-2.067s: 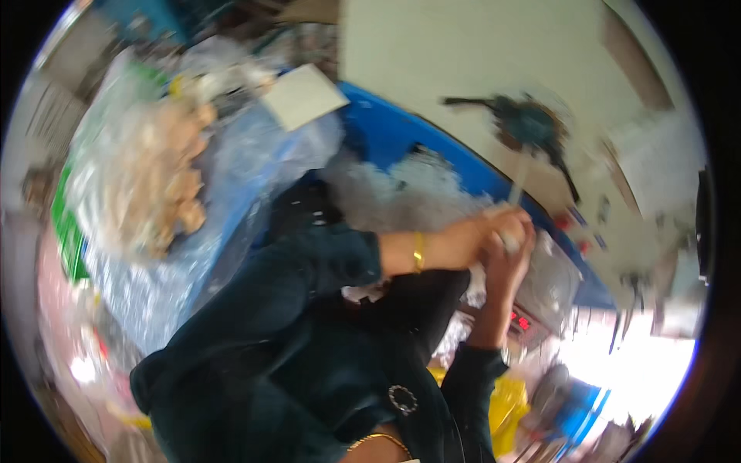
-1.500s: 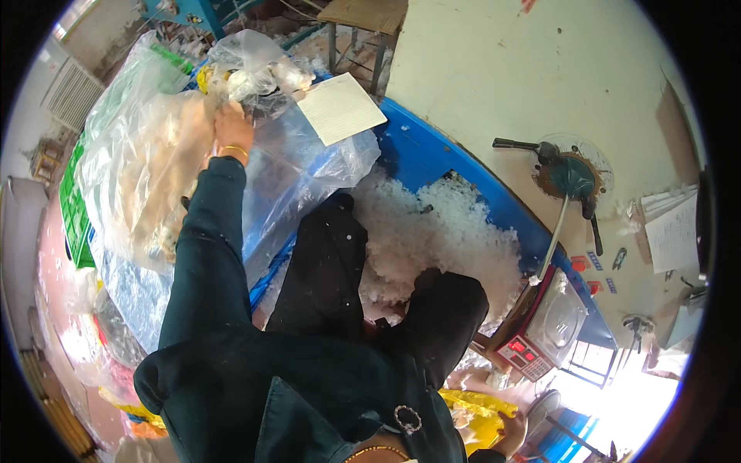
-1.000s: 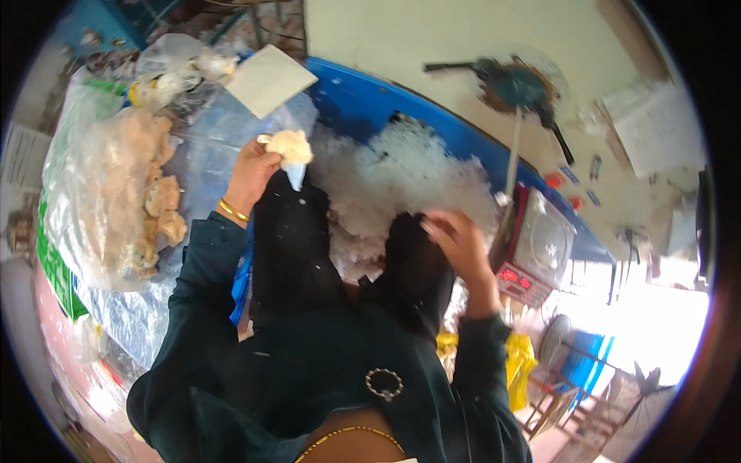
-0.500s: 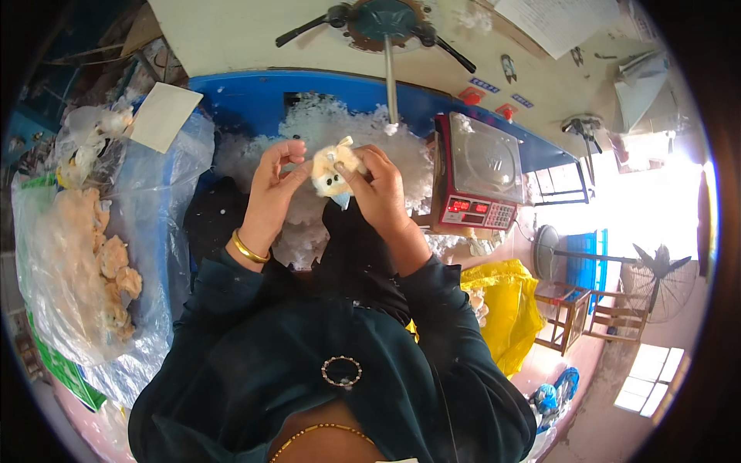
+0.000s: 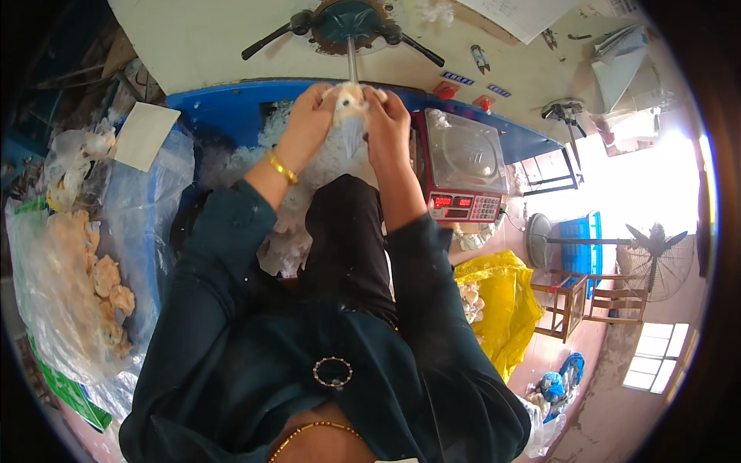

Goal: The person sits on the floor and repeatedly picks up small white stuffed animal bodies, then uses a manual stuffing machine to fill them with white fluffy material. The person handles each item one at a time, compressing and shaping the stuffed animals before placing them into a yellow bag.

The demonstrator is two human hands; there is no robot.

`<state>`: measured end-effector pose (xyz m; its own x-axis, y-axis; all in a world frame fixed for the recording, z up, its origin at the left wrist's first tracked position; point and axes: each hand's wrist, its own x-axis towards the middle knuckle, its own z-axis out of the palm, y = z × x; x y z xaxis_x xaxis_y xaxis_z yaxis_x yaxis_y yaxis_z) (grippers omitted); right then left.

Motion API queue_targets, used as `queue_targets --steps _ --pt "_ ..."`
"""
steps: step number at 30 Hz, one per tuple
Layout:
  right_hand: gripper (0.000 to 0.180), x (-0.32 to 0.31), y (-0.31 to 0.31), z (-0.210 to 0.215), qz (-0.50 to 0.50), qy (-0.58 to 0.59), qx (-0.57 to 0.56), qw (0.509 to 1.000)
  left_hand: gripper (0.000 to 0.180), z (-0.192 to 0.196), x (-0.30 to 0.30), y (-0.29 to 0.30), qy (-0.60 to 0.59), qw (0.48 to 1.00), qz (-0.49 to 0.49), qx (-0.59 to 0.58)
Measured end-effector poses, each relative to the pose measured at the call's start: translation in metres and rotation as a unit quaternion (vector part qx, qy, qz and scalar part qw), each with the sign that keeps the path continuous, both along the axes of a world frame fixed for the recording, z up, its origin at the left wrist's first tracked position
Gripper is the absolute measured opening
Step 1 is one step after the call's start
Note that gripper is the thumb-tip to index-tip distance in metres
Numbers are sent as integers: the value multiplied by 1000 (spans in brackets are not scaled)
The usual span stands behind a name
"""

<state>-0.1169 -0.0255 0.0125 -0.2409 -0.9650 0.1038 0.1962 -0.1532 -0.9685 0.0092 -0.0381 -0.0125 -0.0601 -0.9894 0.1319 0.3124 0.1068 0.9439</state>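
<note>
A small cream plush toy (image 5: 350, 103) with dark eyes is held up at the end of a metal nozzle tube (image 5: 353, 62). A pale blue pointed part (image 5: 352, 137) hangs from it toward me. My left hand (image 5: 307, 123) is closed on the toy's left side, with a gold bangle on that wrist. On the other side my right hand (image 5: 389, 127) pinches the toy, fingers bent round it. The tube's tip is hidden behind or inside the toy; I cannot tell which. White fluffy stuffing (image 5: 282, 243) lies below and around my hands.
Two black-handled levers flank the nozzle's round green mount (image 5: 347, 25). A red scale (image 5: 465, 158) with a clear tray stands to the right. At left, a clear plastic bag (image 5: 147, 231) holds peach plush pieces (image 5: 108, 285). A yellow bag (image 5: 502, 309) sits lower right.
Both hands have moved up and away from me with the plush toy, from above the stuffing to the nozzle. My left hand, apart from the toy before, now grips it.
</note>
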Motion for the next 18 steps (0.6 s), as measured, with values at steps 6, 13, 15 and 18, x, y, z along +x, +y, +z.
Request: queue_targets --steps 6,13,15,18 --pt "20 6 -63 1 -4 -27 10 1000 22 31 -13 -37 4 999 27 46" --pt "20 -1 -16 -2 -36 135 -56 989 41 38 -4 40 -149 987 22 -58" --pt "19 -1 -5 -1 -37 123 -57 990 47 35 -5 47 -200 970 11 -138" --pt "14 -19 3 -8 18 98 -79 992 56 30 -14 47 -248 944 -10 -217"
